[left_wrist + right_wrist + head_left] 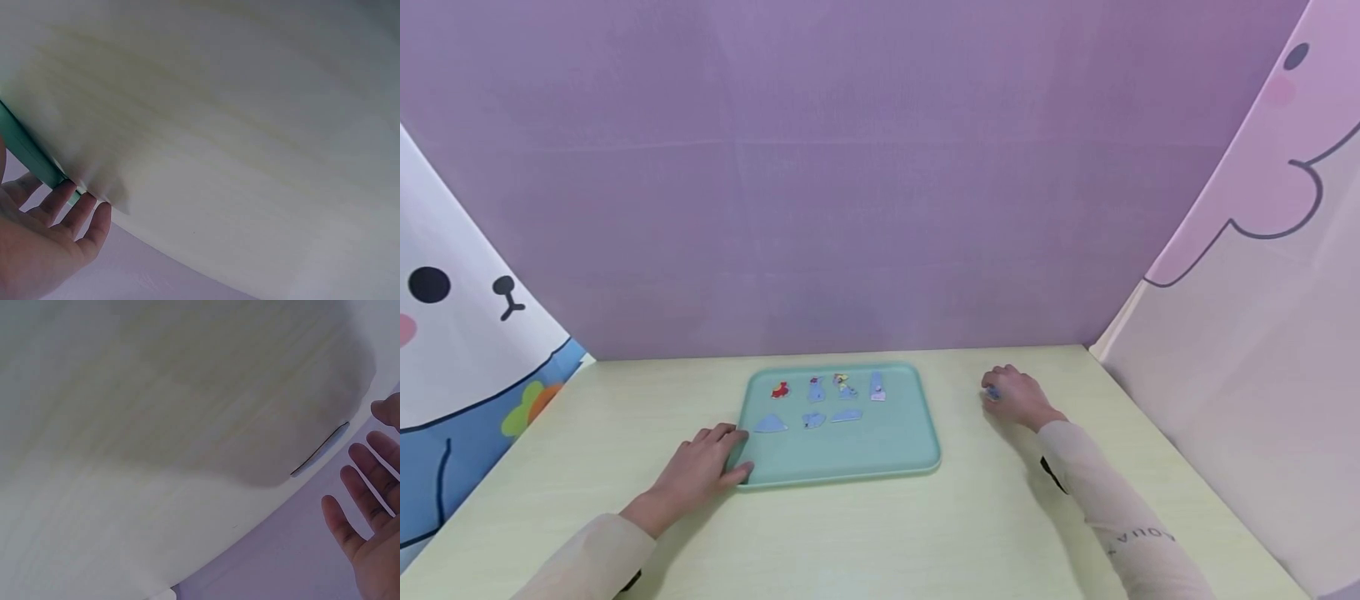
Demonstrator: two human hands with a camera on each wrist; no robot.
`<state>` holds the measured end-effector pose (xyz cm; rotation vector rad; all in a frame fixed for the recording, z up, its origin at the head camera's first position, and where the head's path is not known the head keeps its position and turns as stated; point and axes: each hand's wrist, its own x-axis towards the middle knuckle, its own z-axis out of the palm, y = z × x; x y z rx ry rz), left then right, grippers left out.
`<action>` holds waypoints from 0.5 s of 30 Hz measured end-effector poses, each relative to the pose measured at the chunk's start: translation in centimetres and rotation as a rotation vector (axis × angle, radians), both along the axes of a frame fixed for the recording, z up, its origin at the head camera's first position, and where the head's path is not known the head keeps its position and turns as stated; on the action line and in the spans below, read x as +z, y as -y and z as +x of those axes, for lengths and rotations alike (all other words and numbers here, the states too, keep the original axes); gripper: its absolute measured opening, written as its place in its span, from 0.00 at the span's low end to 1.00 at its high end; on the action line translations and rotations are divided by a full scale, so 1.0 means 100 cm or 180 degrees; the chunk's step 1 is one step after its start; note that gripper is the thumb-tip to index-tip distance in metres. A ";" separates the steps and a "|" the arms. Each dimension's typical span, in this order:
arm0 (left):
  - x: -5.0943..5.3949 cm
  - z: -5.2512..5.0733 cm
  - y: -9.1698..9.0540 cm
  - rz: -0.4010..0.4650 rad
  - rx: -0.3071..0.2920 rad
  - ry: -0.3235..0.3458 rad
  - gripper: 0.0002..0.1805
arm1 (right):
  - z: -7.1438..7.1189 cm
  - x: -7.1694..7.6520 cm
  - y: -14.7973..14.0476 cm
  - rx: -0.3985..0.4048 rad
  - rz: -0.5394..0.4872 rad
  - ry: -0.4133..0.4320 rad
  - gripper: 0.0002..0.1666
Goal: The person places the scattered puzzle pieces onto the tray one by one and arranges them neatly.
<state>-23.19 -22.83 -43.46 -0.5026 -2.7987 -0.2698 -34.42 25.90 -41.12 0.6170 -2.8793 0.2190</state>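
Note:
My left hand [696,471] rests at the left rim of a mint green tray [842,467], its fingers extended and touching the edge. In the left wrist view its fingers [75,212] lie along the tray's side [28,150]. Well to the right of the tray, my right hand [1018,396] hovers over a small blue piece [992,392] on the table. Seen from the right wrist, this flat piece [320,450] lies on the tabletop, apart from the spread, loosely bent fingers [365,478].
Two rows of flat pieces lie in the tray: a red one [780,390] and several light blue ones, including a triangular one [771,423]. Beyond the pale wooden table [820,542] hangs a purple cloth [880,183]. Cartoon-printed cloths flank both sides.

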 end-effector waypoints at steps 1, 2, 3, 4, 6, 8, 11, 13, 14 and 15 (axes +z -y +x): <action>0.000 0.000 0.000 0.0003 -0.0002 -0.0002 0.25 | -0.001 0.000 -0.001 -0.0006 -0.0013 0.0000 0.13; 0.000 0.001 0.000 0.0005 -0.0003 0.0000 0.25 | -0.001 0.000 -0.002 -0.0017 -0.0016 -0.0003 0.13; 0.001 0.001 0.000 0.0005 0.0002 0.0000 0.25 | -0.002 -0.001 -0.003 -0.0021 -0.0016 -0.0009 0.13; 0.001 0.001 0.000 0.0004 0.0006 0.0006 0.25 | -0.002 -0.001 -0.004 -0.0031 -0.0015 -0.0015 0.13; 0.001 0.001 0.000 -0.0003 0.0014 0.0009 0.25 | -0.003 -0.002 -0.007 -0.0063 0.0001 -0.0026 0.13; 0.001 0.001 0.000 -0.0009 0.0016 0.0010 0.25 | -0.003 -0.003 -0.008 -0.0099 0.0018 -0.0041 0.15; 0.001 0.001 0.000 -0.0012 0.0015 0.0003 0.25 | -0.003 -0.004 -0.011 -0.0139 0.0050 -0.0064 0.17; 0.001 0.000 0.000 -0.0007 0.0009 -0.0004 0.25 | -0.003 -0.004 -0.012 -0.0160 0.0052 -0.0059 0.17; 0.001 0.000 0.000 -0.0005 0.0010 -0.0008 0.25 | -0.003 -0.004 -0.013 -0.0170 0.0051 -0.0050 0.18; 0.000 0.000 0.000 -0.0004 0.0006 -0.0009 0.25 | -0.003 -0.004 -0.014 -0.0177 0.0057 -0.0037 0.18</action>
